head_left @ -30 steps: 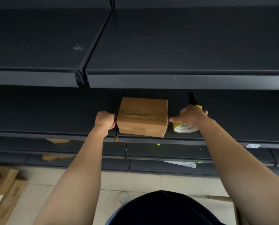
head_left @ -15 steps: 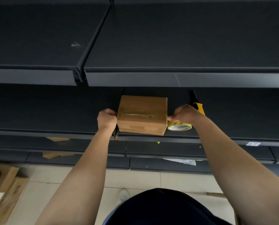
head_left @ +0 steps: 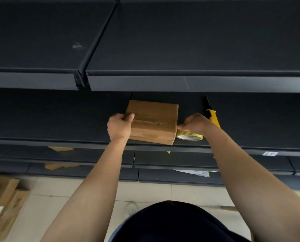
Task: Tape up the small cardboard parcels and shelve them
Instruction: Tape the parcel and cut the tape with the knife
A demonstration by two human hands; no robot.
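- Both hands closed in on box: left hand, a fist before, now grips its left edge.
- Right hand curled at right edge; grasp unclear.
- Likely repositioning on shelf.

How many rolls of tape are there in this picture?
1. The tape roll sits on the shelf against the right side of the parcel, under the right hand. More could be hidden behind the upper shelf.

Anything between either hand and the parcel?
Nothing visible. Left hand grips the parcel at its left edge; right hand reaches its right edge, above the tape roll beside it. Knife lies behind that hand, off the parcel.
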